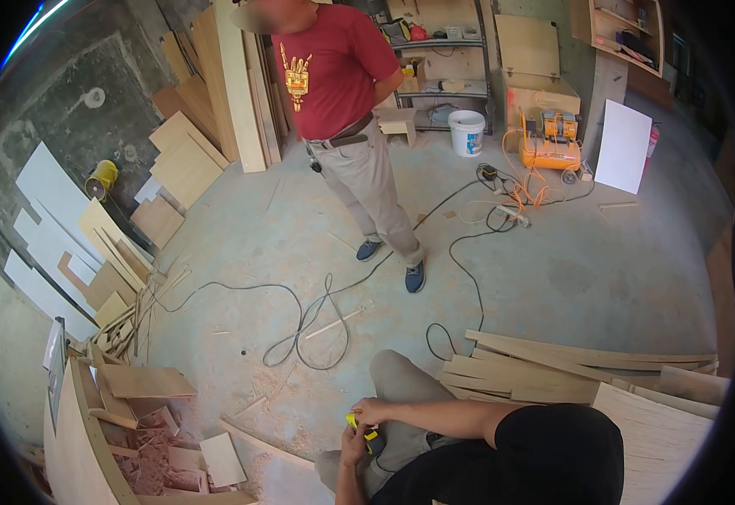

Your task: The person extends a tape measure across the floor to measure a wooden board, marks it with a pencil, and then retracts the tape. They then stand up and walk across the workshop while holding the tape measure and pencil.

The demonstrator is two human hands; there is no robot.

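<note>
In the head view, a yellow-and-black tape measure (374,441) is held low in front of my lap. My left hand (352,444) is closed around its side, fingers partly hidden. My right hand (372,411) comes in from the right, closed at the upper end, where a yellow part (351,420) shows between the two hands. My knee (397,374) is just beyond them.
A person in a red shirt (342,71) stands ahead. Black cables (300,324) loop across the dusty floor. Wooden strips (544,379) lie at right; a bin of scraps (153,454) sits at left. An orange compressor (552,151) and white bucket (467,135) stand at the back.
</note>
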